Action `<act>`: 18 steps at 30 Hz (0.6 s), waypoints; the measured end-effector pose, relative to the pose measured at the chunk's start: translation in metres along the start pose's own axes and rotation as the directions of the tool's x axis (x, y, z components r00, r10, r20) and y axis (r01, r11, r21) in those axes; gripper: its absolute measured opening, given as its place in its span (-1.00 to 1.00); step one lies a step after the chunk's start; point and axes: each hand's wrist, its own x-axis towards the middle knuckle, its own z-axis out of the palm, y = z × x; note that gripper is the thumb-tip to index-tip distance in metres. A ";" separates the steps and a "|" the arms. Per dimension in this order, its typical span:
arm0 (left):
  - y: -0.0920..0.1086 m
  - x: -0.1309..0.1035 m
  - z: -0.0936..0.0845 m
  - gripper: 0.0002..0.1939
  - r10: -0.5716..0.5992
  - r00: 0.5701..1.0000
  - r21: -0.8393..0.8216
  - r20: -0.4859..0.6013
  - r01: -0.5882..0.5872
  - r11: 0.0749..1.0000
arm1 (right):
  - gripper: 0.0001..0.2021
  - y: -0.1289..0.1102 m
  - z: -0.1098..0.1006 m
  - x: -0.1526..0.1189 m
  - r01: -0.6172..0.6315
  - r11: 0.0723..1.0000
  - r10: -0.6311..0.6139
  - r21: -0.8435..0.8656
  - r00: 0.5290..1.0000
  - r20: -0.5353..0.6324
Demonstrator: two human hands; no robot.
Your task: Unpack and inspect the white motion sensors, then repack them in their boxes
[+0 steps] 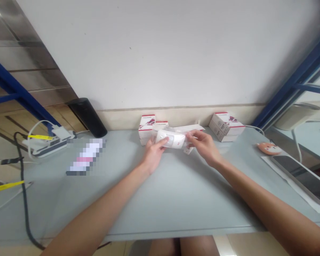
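A white device in a clear plastic bag (171, 139) is held above the table, in front of several small boxes. My left hand (154, 153) grips its left part, the thumb lying across the front. At the right end, my right hand (202, 144) pinches the clear plastic between thumb and fingers. Behind the bag stand white and red boxes (147, 123), and a white carton with a red edge (189, 127) lies partly hidden by the bag and my right hand.
More boxes (226, 127) are stacked at the back right. A black cylinder (88, 117), a power strip (54, 144) with cables and a blurred-out phone (86, 156) lie left. An orange animal-faced object (269, 148) and a dark tablet-like slab (301, 177) are at the right.
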 end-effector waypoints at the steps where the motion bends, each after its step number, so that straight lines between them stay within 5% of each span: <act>1: 0.000 -0.001 0.000 -0.44 0.002 1.000 0.025 -0.010 -0.002 1.000 | -0.54 0.000 0.000 0.000 0.002 0.999 -0.002 0.035 1.000 -0.002; 5: -0.001 -0.002 -0.004 -0.43 0.012 1.000 0.192 -0.008 -0.010 0.981 | -0.57 -0.002 0.000 0.000 0.062 0.998 -0.061 0.011 0.998 -0.033; 7: -0.003 -0.001 -0.006 -0.27 0.048 0.999 0.290 0.002 -0.047 0.956 | -0.60 -0.003 0.000 0.000 0.099 0.994 -0.101 -0.036 0.992 -0.080; 11: -0.011 -0.001 -0.012 0.14 0.247 0.954 0.524 0.169 -0.299 0.798 | -0.67 -0.006 -0.001 0.000 0.143 0.986 -0.154 -0.086 0.978 -0.137; 15: -0.016 -0.005 -0.015 -0.21 0.287 0.889 0.742 0.357 -0.456 0.491 | -0.75 -0.005 -0.002 0.000 0.174 0.975 -0.197 -0.139 0.965 -0.173; 18: -0.015 -0.006 -0.016 -0.37 0.270 0.863 0.755 0.426 -0.504 0.420 | -0.78 -0.003 -0.004 -0.001 0.225 0.931 -0.275 -0.287 0.950 -0.148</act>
